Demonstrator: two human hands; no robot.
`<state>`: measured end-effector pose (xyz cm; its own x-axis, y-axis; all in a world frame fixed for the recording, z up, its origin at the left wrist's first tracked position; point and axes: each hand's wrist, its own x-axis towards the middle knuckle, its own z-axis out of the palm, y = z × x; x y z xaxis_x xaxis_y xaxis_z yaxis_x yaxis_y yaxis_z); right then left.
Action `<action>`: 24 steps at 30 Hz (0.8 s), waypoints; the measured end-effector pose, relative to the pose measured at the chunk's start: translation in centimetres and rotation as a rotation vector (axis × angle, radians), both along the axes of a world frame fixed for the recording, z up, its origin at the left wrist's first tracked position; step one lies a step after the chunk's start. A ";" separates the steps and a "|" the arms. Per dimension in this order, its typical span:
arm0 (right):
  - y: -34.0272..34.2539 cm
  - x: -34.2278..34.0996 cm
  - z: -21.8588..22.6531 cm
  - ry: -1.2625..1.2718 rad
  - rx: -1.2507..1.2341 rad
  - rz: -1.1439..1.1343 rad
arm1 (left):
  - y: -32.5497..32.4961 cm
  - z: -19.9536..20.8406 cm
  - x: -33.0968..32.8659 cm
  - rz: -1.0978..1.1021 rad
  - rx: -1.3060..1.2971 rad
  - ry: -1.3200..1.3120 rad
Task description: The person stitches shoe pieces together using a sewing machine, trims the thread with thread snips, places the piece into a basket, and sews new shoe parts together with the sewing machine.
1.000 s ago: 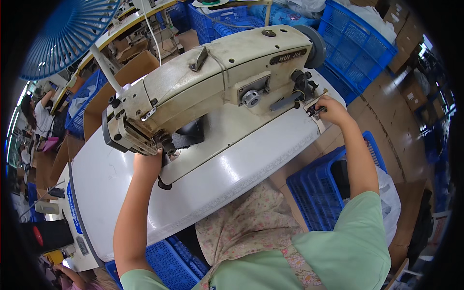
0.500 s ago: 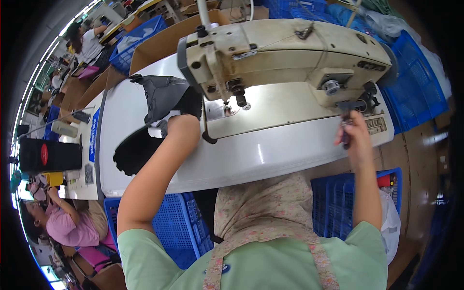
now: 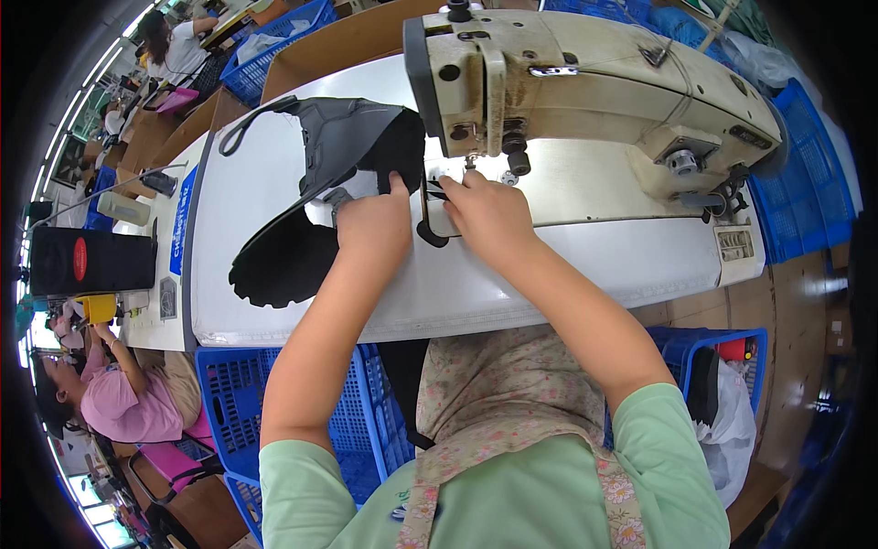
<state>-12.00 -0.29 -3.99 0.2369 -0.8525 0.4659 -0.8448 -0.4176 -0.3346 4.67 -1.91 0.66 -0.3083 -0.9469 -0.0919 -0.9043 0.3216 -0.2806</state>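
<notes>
A grey and black shoe upper point(image 3: 343, 137) lies on the white sewing table, left of the sewing machine's needle point(image 3: 471, 162). Its black lining shows, and a dark lace loop sticks out at its far left. My left hand point(image 3: 373, 224) is closed on the near edge of the upper, index finger stretched toward the needle side. Beside it, just in front of the presser foot, my right hand point(image 3: 489, 215) is closed around thread snips point(image 3: 436, 188). Only their small dark blades show, pointing left at the upper's edge; the palm hides the rest.
The machine's arm point(image 3: 604, 73) spans the far side of the table. Blue baskets point(image 3: 302, 412) stand below the near edge, and another blue crate point(image 3: 805, 174) is at the right. Cardboard point(image 3: 338, 55) lines the back. Co-workers sit at the left, one in a pink shirt point(image 3: 133, 398).
My right hand has come left with the snips, from the machine's right end to the needle area. My left hand, still on the upper, is now closer to it. The whole view has shifted.
</notes>
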 end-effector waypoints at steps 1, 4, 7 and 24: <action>-0.2 0.3 -0.1 0.022 -0.014 -0.005 | 0.0 0.0 0.1 0.005 0.002 0.002; -0.5 0.8 -0.3 0.040 -0.017 0.004 | 0.1 -0.1 0.2 -0.006 0.001 -0.012; -1.0 0.9 -0.6 0.030 -0.044 0.004 | 0.2 -0.5 0.3 -0.034 -0.018 0.004; 5.6 -0.8 5.5 -0.583 0.378 0.202 | 6.2 3.0 7.6 -0.237 -0.063 0.190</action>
